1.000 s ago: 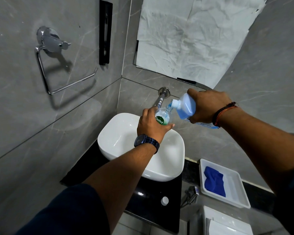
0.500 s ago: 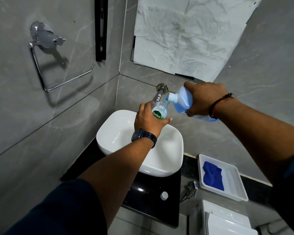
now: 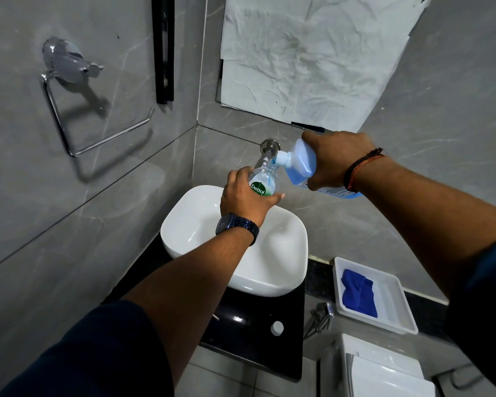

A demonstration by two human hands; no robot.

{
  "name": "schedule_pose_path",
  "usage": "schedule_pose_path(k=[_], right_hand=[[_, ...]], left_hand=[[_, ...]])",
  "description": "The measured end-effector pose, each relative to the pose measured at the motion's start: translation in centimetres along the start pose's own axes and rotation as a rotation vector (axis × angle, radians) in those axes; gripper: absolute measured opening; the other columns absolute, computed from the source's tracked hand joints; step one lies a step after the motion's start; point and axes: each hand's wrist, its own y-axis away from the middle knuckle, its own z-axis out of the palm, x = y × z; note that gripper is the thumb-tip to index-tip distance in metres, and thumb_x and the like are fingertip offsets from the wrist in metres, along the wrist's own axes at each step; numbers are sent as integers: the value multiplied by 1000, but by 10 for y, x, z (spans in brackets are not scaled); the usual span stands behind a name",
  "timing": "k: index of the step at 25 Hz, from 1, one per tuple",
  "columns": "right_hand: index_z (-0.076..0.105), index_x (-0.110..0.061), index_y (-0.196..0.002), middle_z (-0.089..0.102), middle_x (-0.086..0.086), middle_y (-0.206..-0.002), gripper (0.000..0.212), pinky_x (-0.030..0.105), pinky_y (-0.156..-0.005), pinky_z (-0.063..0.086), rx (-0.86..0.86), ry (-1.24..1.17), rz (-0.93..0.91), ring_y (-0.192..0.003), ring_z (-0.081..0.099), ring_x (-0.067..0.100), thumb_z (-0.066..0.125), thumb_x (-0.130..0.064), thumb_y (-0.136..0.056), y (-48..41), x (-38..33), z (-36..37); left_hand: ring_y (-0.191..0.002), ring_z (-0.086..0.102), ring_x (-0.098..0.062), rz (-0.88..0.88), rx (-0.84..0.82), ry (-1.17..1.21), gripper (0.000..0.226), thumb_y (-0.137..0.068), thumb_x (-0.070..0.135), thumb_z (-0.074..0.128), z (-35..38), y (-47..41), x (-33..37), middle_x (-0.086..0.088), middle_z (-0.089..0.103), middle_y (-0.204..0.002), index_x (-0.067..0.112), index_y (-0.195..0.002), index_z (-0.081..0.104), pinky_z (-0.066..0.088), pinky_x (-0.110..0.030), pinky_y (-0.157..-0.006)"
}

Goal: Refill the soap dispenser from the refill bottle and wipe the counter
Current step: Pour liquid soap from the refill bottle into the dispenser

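My left hand (image 3: 242,197) grips the clear soap dispenser bottle (image 3: 263,181) with a green label, holding it over the white basin (image 3: 281,270). My right hand (image 3: 337,159) holds the blue refill bottle (image 3: 301,161) tipped leftward, its white neck touching the dispenser's open mouth. A blue cloth (image 3: 358,293) lies in a white tray (image 3: 395,302) on the right. A small white cap (image 3: 277,328) rests on the black counter (image 3: 258,348) in front of the basin.
A wall tap (image 3: 268,149) juts out behind the two bottles. A chrome ring holder (image 3: 69,101) hangs on the left wall. Crumpled paper (image 3: 307,55) covers the mirror area. A toilet cistern (image 3: 384,371) and a hose spray (image 3: 321,316) sit at lower right.
Both hands and the two bottles keep their pose together; the camera view has shifted slightly, so they sit a little higher in the frame.
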Motion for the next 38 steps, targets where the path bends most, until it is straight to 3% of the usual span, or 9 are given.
schedule_pose_path(k=[19,38], right_hand=[[39,-29,-102,58,0,-81,64,33,-60,38,5,-1,-7,-70,50,28,75,-48,-52,0,-3,-1],[39,-29,-102,54,-1,-78,63,33,-60,35,25,-2,-16,-69,47,27,76,-48,-54,0,-6,1]], left_hand=[[-95,58,-19,8,11,0,81,-44,49,89,-1,0,-4,3,56,-111,21,-113,56,42,-24,-71],[-94,58,-21,22,13,-28,81,-45,50,89,-1,-1,-7,1,57,-113,21,-114,56,47,-29,-72]])
